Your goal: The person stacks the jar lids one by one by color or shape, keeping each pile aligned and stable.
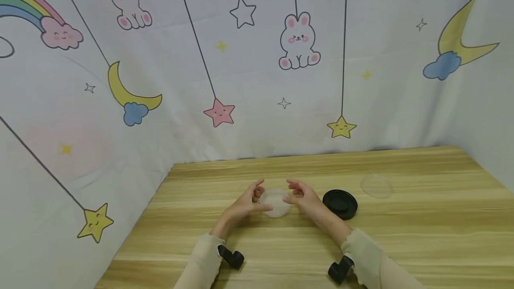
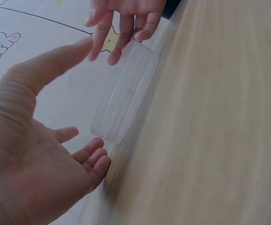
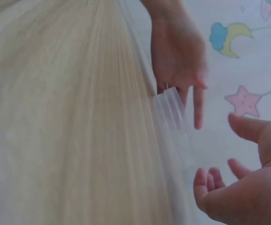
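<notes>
A shallow, round, translucent plastic container (image 1: 275,210) sits on the wooden table between my two hands. My left hand (image 1: 246,203) is on its left side, fingers loosely spread and thumb over the near rim. On the opposite side is my right hand (image 1: 308,200), its thumb crossing the rim in the head view. From the left wrist, the container (image 2: 126,96) shows its ridged side wall, with fingertips at or very near both ends; whether they press on it I cannot tell. Neither hand grips it.
Right of the hands lies a round black lid or dish (image 1: 340,204). Farther back to the right is a thin clear disc (image 1: 376,186). A white cloth printed with stars, moons and rabbits (image 1: 257,75) hangs behind the wooden table (image 1: 421,235).
</notes>
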The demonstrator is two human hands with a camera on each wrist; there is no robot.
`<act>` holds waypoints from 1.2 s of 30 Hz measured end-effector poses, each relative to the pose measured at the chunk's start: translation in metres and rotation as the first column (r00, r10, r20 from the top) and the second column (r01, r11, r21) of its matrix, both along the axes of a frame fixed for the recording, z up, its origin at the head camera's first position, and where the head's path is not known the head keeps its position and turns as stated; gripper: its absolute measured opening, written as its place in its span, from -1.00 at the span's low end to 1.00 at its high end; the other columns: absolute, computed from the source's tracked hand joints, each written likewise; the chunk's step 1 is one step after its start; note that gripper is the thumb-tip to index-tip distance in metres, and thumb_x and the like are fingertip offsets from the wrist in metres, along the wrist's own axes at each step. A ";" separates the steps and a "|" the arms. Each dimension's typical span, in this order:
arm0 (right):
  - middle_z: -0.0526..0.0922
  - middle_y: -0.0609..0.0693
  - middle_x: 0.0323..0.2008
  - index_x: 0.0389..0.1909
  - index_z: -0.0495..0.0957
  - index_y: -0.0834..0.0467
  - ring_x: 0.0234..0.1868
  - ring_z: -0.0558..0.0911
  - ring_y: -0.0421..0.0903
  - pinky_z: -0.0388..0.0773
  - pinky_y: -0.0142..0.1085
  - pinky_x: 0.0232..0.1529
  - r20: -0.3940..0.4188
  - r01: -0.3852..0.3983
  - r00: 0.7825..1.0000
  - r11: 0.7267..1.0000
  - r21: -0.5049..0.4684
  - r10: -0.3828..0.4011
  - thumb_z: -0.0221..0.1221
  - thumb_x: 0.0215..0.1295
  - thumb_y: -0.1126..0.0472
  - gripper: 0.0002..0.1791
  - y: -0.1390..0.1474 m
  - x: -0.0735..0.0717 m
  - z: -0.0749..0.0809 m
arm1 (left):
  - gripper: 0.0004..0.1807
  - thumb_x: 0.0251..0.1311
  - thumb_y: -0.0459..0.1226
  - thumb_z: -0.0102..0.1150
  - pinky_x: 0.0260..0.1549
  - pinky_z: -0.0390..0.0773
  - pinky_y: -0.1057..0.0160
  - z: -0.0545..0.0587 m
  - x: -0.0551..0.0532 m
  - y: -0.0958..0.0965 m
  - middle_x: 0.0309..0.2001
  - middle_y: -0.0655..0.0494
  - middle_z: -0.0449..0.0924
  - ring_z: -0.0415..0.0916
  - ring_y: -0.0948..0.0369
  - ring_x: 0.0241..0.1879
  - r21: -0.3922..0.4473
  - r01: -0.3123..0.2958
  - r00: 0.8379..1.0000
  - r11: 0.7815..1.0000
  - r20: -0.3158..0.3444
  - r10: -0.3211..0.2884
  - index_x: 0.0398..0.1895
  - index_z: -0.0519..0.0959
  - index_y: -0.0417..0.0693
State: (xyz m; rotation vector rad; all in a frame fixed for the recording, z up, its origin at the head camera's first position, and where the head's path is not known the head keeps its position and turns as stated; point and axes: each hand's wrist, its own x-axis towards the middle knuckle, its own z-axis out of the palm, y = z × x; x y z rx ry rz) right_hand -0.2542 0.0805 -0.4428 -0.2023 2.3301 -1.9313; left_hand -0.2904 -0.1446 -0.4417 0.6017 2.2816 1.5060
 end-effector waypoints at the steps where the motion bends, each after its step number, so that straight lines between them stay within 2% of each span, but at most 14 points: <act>1: 0.32 0.29 0.35 0.41 0.25 0.22 0.34 0.31 0.23 0.33 0.11 0.29 0.002 0.001 1.000 1.000 -0.010 -0.001 0.23 0.30 0.21 -0.32 0.001 0.001 0.004 | 0.02 0.14 -0.22 0.35 0.25 0.28 -0.05 0.003 0.001 0.001 0.37 -0.25 0.14 0.22 -0.06 0.23 0.013 -0.016 1.000 1.000 0.001 0.016 0.54 -0.10 -0.19; 3: 0.30 0.26 0.37 0.42 0.23 0.19 0.37 0.28 0.22 0.33 0.12 0.30 0.003 -0.001 1.000 1.000 -0.023 0.001 0.23 0.31 0.17 -0.31 0.003 0.003 0.012 | 0.01 0.17 -0.17 0.32 0.29 0.23 -0.16 0.009 0.003 0.005 0.42 -0.24 0.08 0.15 -0.13 0.31 0.038 -0.052 0.998 0.998 -0.017 0.053 0.55 -0.10 -0.10; 6: 0.28 0.26 0.39 0.44 0.21 0.16 0.39 0.26 0.22 0.33 0.13 0.30 -0.023 -0.006 1.000 1.000 -0.016 0.006 0.21 0.33 0.14 -0.30 0.012 0.007 0.027 | 0.01 0.16 -0.10 0.33 0.31 0.17 -0.20 0.017 0.006 0.018 0.44 -0.27 0.06 0.06 -0.19 0.38 0.041 -0.077 0.988 0.996 -0.129 0.082 0.55 -0.06 -0.09; 9: 0.25 0.25 0.41 0.45 0.17 0.15 0.41 0.22 0.21 0.28 0.13 0.34 -0.047 0.013 0.999 1.000 -0.021 -0.014 0.18 0.37 0.14 -0.31 0.028 0.010 0.041 | 0.00 0.16 -0.08 0.33 0.31 0.16 -0.20 0.024 0.011 0.037 0.45 -0.26 0.05 0.03 -0.20 0.38 0.057 -0.066 0.975 0.996 -0.210 0.077 0.54 -0.04 -0.09; 11: 0.22 0.24 0.43 0.47 0.13 0.15 0.42 0.21 0.19 0.24 0.12 0.38 -0.063 0.035 0.997 0.999 -0.039 -0.038 0.15 0.39 0.14 -0.30 0.042 0.009 0.049 | -0.01 0.16 -0.06 0.32 0.31 0.17 -0.19 0.028 0.014 0.051 0.44 -0.24 0.06 0.03 -0.19 0.38 0.072 -0.047 0.970 0.996 -0.237 0.062 0.53 -0.03 -0.09; 17: 0.13 0.21 0.46 0.51 0.04 0.16 0.43 0.17 0.13 0.14 0.04 0.45 -0.083 0.136 0.986 0.984 -0.112 -0.146 0.13 0.42 0.11 -0.26 0.085 0.006 0.062 | -0.04 0.17 0.04 0.30 0.30 0.23 -0.09 0.039 0.018 0.097 0.43 -0.13 0.10 0.10 -0.06 0.36 0.101 0.007 0.966 0.995 -0.259 0.019 0.52 0.02 -0.03; 19: 0.13 0.21 0.46 0.52 0.02 0.16 0.44 0.16 0.12 0.16 -0.01 0.45 -0.081 0.167 0.981 0.980 -0.112 -0.176 0.13 0.42 0.09 -0.24 0.097 0.007 0.062 | -0.05 0.17 0.04 0.30 0.30 0.23 -0.07 0.041 0.019 0.111 0.43 -0.12 0.10 0.10 -0.05 0.37 0.110 0.015 0.969 0.994 -0.247 0.013 0.52 0.02 0.01; 21: 0.14 0.18 0.45 0.53 0.01 0.16 0.44 0.16 0.10 0.24 -0.14 0.41 -0.076 0.191 0.977 0.976 -0.106 -0.200 0.12 0.42 0.06 -0.22 0.109 0.008 0.062 | -0.08 0.17 0.03 0.30 0.30 0.25 -0.04 0.043 0.021 0.126 0.43 -0.10 0.11 0.12 -0.01 0.37 0.124 0.012 0.975 0.992 -0.223 0.016 0.52 0.05 0.06; 25: 0.26 -0.10 0.31 0.53 -0.02 0.15 0.40 0.18 -0.02 0.34 -0.49 0.19 -0.068 0.247 0.965 0.964 -0.098 -0.254 0.11 0.42 -0.01 -0.19 0.137 0.011 0.061 | -0.12 0.17 -0.02 0.31 0.27 0.30 0.06 0.044 0.025 0.157 0.41 -0.05 0.17 0.18 0.09 0.34 0.159 0.019 0.981 0.987 -0.196 0.012 0.49 0.10 0.08; 28: 0.27 -0.31 0.17 0.54 -0.03 0.15 0.34 0.22 -0.10 0.34 -0.58 0.07 -0.067 0.295 0.952 0.953 -0.071 -0.300 0.10 0.42 -0.04 -0.18 0.157 0.013 0.059 | -0.13 0.17 -0.04 0.31 0.24 0.33 0.13 0.045 0.027 0.179 0.40 0.00 0.20 0.21 0.14 0.32 0.160 0.042 0.981 0.986 -0.195 -0.010 0.49 0.11 0.07; 31: 0.27 -0.27 0.21 0.54 -0.03 0.15 0.35 0.23 -0.06 0.35 -0.49 0.15 -0.065 0.338 0.938 0.941 -0.029 -0.340 0.11 0.41 -0.06 -0.17 0.173 0.013 0.054 | -0.12 0.16 -0.08 0.33 0.23 0.35 0.15 0.045 0.026 0.198 0.39 -0.02 0.20 0.22 0.13 0.32 0.140 0.038 0.975 0.989 -0.221 -0.006 0.49 0.11 0.05; 33: 0.25 -0.10 0.32 0.54 -0.04 0.15 0.39 0.21 0.02 0.34 -0.32 0.28 -0.064 0.358 0.932 0.934 0.000 -0.358 0.12 0.39 -0.09 -0.14 0.182 0.013 0.050 | -0.12 0.14 -0.11 0.35 0.24 0.36 0.14 0.044 0.024 0.209 0.37 -0.03 0.21 0.23 0.12 0.30 0.134 0.008 0.971 0.991 -0.236 0.024 0.49 0.13 0.05; 36: 0.11 0.18 0.46 0.54 -0.06 0.18 0.44 0.12 0.17 0.21 0.00 0.40 -0.073 0.378 0.924 0.924 0.048 -0.375 0.12 0.38 -0.11 -0.11 0.197 0.014 0.043 | -0.11 0.10 -0.16 0.40 0.25 0.38 0.12 0.042 0.023 0.226 0.34 -0.02 0.24 0.28 0.11 0.27 0.153 -0.047 0.971 0.987 -0.226 0.081 0.47 0.16 0.02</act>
